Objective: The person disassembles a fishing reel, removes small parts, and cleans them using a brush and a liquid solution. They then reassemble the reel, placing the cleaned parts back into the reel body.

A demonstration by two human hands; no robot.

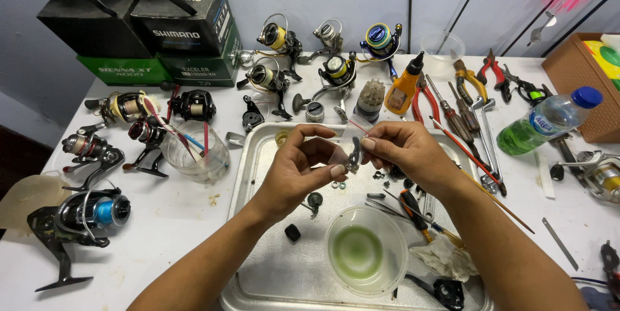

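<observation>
A small dark metal part (354, 153) pinched between the left hand (298, 169) and right hand (405, 151) is too small and too covered by fingertips to identify, while the metal tray (258, 156) runs off the picture's bottom edge.

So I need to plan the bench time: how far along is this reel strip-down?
Done: small parts already lie loose in the metal tray. In hand: left hand and right hand pinch a small dark metal part above it. Left: the bowl of green liquid holds no parts; several reels stand whole.
</observation>
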